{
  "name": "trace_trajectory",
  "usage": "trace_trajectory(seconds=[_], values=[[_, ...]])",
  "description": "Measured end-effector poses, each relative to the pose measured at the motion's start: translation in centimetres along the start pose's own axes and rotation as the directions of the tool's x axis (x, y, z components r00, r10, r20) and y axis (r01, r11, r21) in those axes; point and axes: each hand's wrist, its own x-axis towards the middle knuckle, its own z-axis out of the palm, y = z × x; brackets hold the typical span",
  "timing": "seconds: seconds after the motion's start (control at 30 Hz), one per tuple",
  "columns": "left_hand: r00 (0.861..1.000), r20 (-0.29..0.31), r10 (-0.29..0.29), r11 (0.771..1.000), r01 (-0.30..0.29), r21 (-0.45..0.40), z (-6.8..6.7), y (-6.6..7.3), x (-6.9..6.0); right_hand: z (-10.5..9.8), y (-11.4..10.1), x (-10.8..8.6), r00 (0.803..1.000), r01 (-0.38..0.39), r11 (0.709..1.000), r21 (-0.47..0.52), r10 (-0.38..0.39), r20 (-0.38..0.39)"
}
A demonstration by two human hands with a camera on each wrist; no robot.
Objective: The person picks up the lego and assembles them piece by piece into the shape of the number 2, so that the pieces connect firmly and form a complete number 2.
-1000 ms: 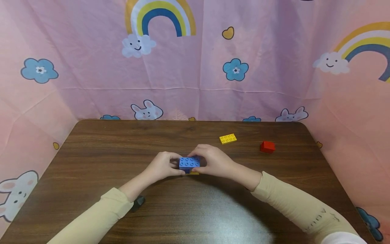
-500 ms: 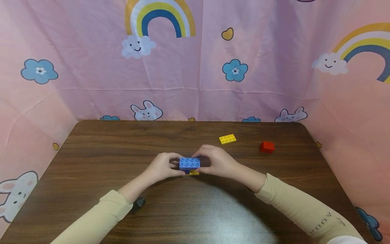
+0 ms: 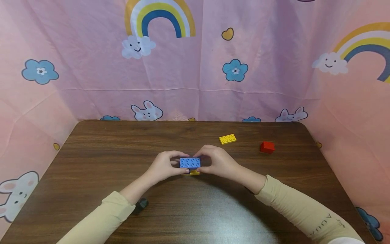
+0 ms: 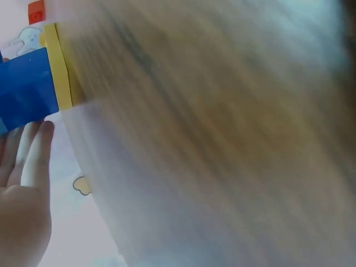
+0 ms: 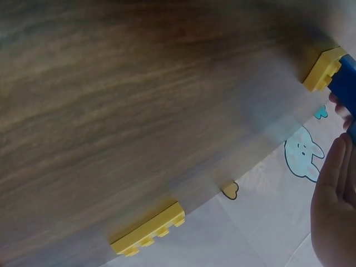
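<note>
At the middle of the table, a light blue toy brick with studs on top sits over a darker blue brick. Under them lies a thin yellow base brick on the wood; some of its studs show in the right wrist view. My left hand pinches the stack's left end, thumb in front and fingers behind. From the right side, my right hand pinches the light blue brick between thumb and index finger. Whether the light blue brick is pressed fully down cannot be told.
Beyond my right hand, a flat yellow brick lies studs up. A red brick rests farther right on the brown table. Some small dark object is partly hidden by my left sleeve. A patterned pink cloth hangs behind.
My left fingers and thumb have slid rightward along the stack and slightly up. My right hand has shifted a little to the right, showing more of the yellow base brick. The bricks barely moved.
</note>
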Motion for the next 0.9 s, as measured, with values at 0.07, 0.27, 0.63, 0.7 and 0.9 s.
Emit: trace_trajectory(seconds=[0.07, 0.27, 0.63, 0.7, 0.9], values=[[1.000, -0.017, 0.010, 1.000, -0.010, -0.005, 0.15, 0.17, 0.02, 0.03, -0.04, -0.06, 1.000, -0.005, 1.000, 0.004, 0.005, -0.008], [0.998, -0.053, 0.027, 0.999, -0.026, 0.024, 0.47, 0.56, -0.02, 0.18, -0.03, -0.23, 0.999, -0.021, 0.999, 0.032, 0.022, -0.023], [0.999, -0.041, 0.034, 0.998, -0.031, 0.061, 0.35, 0.83, -0.09, 0.34, 0.10, -0.29, 0.999, -0.024, 0.997, 0.067, 0.026, -0.029], [0.999, -0.037, 0.030, 0.998, -0.027, 0.062, 0.28, 0.82, -0.07, 0.35, 0.14, -0.30, 0.999, -0.024, 0.997, 0.072, 0.026, -0.030], [1.000, -0.030, 0.009, 0.999, -0.008, 0.045, 0.21, 0.91, 0.10, 0.24, 0.30, -0.37, 0.999, -0.025, 0.996, 0.086, 0.028, -0.028]])
